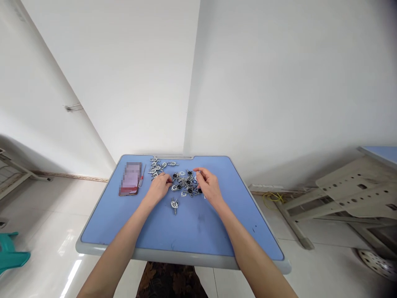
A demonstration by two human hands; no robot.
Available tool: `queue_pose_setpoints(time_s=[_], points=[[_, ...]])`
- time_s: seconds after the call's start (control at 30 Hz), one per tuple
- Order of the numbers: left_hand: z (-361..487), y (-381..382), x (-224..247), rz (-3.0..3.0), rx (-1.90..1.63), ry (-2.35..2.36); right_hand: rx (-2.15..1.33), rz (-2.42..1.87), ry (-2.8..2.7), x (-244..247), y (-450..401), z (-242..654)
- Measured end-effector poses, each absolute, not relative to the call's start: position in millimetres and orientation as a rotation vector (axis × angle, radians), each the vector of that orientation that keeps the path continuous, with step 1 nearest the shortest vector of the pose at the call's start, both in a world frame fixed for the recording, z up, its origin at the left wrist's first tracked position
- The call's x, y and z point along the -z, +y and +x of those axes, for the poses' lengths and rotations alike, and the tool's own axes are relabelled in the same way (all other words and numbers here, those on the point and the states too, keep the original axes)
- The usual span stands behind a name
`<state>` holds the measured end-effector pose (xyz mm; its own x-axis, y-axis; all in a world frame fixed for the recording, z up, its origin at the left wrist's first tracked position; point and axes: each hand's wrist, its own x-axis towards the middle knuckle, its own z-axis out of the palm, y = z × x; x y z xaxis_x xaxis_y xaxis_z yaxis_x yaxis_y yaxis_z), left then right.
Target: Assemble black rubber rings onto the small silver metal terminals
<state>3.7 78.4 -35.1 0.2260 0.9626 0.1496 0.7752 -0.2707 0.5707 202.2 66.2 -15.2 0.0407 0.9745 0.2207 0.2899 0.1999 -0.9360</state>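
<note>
On the blue tabletop lies a loose heap of small metal fittings (187, 182) with black round parts and thin flat gaskets among them. My left hand (159, 188) is at the heap's left edge, its fingers curled together; what is in them, if anything, is hidden. At the right side my right hand (208, 185) reaches over the heap, thumb and forefinger drawn close; anything between them is too small to make out. A single metal fitting with a stem (174, 205) lies apart, nearer to me. Beyond my left hand is a second group of metal fittings (156, 167).
A phone (130, 179) lies at the table's left, beside a slim pen-like tool with a red part (142, 176). The blue table (201, 236) stands against a white wall. A green stool (12, 252) is on the floor at left; another desk's frame (335, 194) is at right.
</note>
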Motion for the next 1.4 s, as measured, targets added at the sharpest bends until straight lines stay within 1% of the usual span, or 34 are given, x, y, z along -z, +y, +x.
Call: queue_pose_setpoints(time_s=[0.2,0.27,0.33,0.43,0.57,0.73,1.23,1.4], points=[[-0.9,77.4,35.1,2.019,-0.764,1.566,-0.925,-1.245,-1.432,14.7,65.8,202.1],[-4.1,76.4,32.9,1.824,-0.844,1.452,-1.011,-1.202,-1.412,16.7,66.4,201.8],[-6.7,74.7,29.9,1.478,-0.954,1.24,-1.048,-1.176,-1.438,18.5,65.2,199.8],[-6.6,71.2,25.5,1.041,-1.033,0.982,-0.952,-1.161,-1.571,18.5,58.8,193.2],[0.2,67.1,21.9,0.836,-1.027,0.865,-0.766,-1.1,-1.77,18.4,48.9,182.3],[7.0,64.5,17.5,0.704,-1.017,0.858,-0.557,-1.035,-1.854,24.5,46.7,177.4],[15.1,54.1,21.4,0.692,-0.977,0.859,-0.305,-0.97,-1.902,28.8,45.1,175.2],[16.1,53.0,22.9,0.705,-0.934,0.796,-0.167,-0.931,-2.019,28.3,44.5,177.0]])
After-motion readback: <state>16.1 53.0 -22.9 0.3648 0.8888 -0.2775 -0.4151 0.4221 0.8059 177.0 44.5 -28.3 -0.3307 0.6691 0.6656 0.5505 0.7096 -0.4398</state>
